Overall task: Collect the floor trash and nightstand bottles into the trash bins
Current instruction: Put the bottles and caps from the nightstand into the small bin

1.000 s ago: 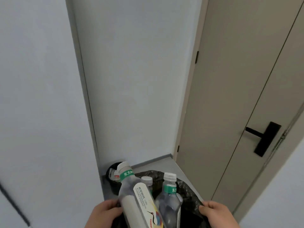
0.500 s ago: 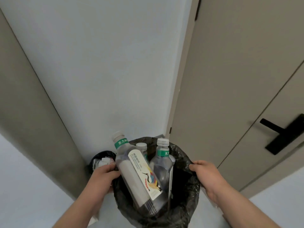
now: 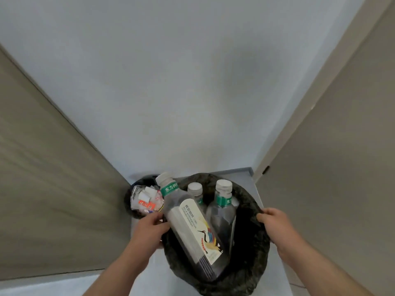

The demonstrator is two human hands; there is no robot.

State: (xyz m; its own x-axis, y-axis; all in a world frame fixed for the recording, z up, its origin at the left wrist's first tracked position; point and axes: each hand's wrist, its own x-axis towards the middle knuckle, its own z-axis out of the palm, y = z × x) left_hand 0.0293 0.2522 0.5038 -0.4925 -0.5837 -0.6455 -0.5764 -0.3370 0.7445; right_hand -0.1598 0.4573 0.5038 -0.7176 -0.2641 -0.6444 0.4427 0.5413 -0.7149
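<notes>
— What fills most of the view?

— A matt white wall (image 3: 181,82), smooth and bare. A flat beige panel (image 3: 42,178) slants in on the left, and a beige door (image 3: 342,189) in a paler frame on the right.

— And the bins?

— The lined bin (image 3: 245,263) is low in the middle. It is round, and its black plastic liner is crinkled and folded over the rim. Three clear plastic bottles stand in it, necks up. The labelled bottle (image 3: 192,231) is the tallest. It leans left and has flat ribbed sides, a cream label with a crane drawn on it, a green neck band and a white ribbed cap. The second bottle (image 3: 222,214), to its right, has the same band and cap. Only the cap and shoulder of the third bottle (image 3: 195,189) show between them.

— Anything smaller?

— A small bin (image 3: 131,210), dark and round, sits against the wall just left of the big one. It is heaped with crumpled white paper scraps (image 3: 145,199), one printed red.

— The hands?

— The left hand (image 3: 149,229) has its fingers curled round the liner's left rim, right beside the labelled bottle; I cannot tell whether the thumb touches the bottle as well. The right hand (image 3: 275,223) clasps the right rim, fingers bent over the edge and the thumb on top.
</notes>
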